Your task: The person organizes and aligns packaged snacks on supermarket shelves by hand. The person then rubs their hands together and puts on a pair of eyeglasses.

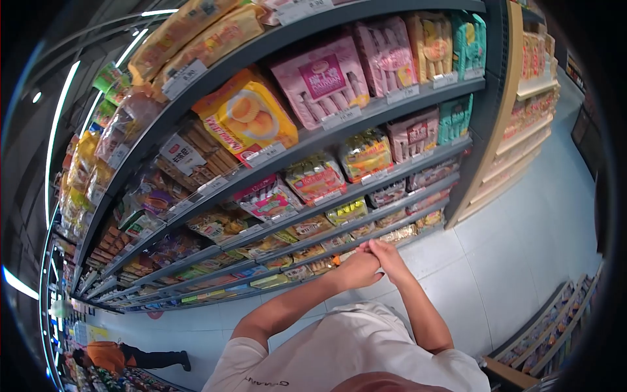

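In the head view my left hand [358,270] and my right hand [387,256] meet in front of my body, one against the other. Both are closed, with their fingers folded together. Whether anything lies between them is hidden. Behind and below them, packaged snacks line the lower shelves [375,183]. Nearest in that direction is a row of small packets [400,234], apart from my hands as far as I can tell.
Higher shelves carry a pink snack pack [321,81], a yellow cake bag [251,114] and a teal pack [469,46]. A wooden-edged rack [499,130] stands right. Another rack [548,333] is at lower right. A person in orange [108,356] is at lower left.
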Demonstrator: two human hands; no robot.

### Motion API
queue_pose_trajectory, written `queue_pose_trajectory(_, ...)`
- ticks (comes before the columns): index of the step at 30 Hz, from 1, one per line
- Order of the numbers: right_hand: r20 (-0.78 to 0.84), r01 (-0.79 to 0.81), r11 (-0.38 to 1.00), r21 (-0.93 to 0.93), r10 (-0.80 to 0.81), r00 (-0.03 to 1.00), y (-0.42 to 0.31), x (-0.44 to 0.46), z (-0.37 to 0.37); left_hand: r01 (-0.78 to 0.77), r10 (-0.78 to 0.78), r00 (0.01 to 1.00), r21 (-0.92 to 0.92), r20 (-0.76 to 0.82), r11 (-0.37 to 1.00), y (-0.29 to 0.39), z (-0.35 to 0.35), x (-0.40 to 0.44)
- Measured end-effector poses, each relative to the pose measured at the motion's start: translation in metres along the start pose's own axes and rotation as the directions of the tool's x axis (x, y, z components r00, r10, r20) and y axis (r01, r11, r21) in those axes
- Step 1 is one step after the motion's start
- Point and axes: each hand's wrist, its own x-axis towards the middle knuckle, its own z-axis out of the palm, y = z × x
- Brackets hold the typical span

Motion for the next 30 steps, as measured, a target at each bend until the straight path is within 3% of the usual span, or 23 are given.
queue_pose_trajectory(3, 0.171, 0.046, 0.896, -0.442, 0.034, 0.985, -0.009, -0.016, 0.021, 0.009, -0.014, 0.996, 0.055, 0.090, 0.998, -0.014, 0.018, -0.004)
queue_pose_trajectory(4, 0.235, 0.099, 0.859, -0.502, 0.026, 0.972, -0.004, -0.018, 0.026, 0.015, -0.021, 0.994, 0.055, 0.107, 0.998, -0.016, 0.024, -0.007)
queue_pose_trajectory(8, 0.407, 0.270, 0.697, -0.664, 0.034, 0.913, -0.016, -0.028, 0.046, 0.034, -0.038, 0.989, 0.036, 0.142, 0.999, -0.021, 0.045, -0.012)
queue_pose_trajectory(11, 0.471, 0.378, 0.698, -0.608, -0.065, 0.880, -0.003, -0.020, 0.039, 0.043, -0.045, 0.986, 0.017, 0.160, 0.999, -0.022, 0.057, -0.014)
queue_pose_trajectory(14, 0.519, 0.349, 0.730, -0.587, 0.009, 0.855, 0.000, -0.013, 0.031, 0.048, -0.047, 0.984, -0.003, 0.171, 0.999, -0.022, 0.065, -0.012)
queue_pose_trajectory(17, 0.528, 0.175, 0.789, -0.589, 0.212, 0.822, 0.019, -0.003, 0.017, 0.035, -0.028, 0.987, -0.045, 0.156, 0.998, -0.022, 0.077, -0.015)
queue_pose_trajectory(26, 0.515, -0.135, 0.884, -0.448, 0.379, 0.769, 0.046, -0.006, 0.012, -0.252, 0.247, 0.968, -0.125, -0.050, 0.960, -0.025, 0.089, -0.035)
queue_pose_trajectory(29, 0.389, -0.222, 0.866, -0.449, 0.413, 0.824, 0.054, -0.016, 0.016, -0.362, 0.358, 0.932, -0.116, -0.055, 0.925, -0.037, 0.090, -0.044)
queue_pose_trajectory(30, 0.336, -0.266, 0.858, -0.439, 0.432, 0.837, 0.064, -0.017, 0.018, -0.326, 0.327, 0.945, -0.137, -0.019, 0.935, -0.038, 0.084, -0.052)
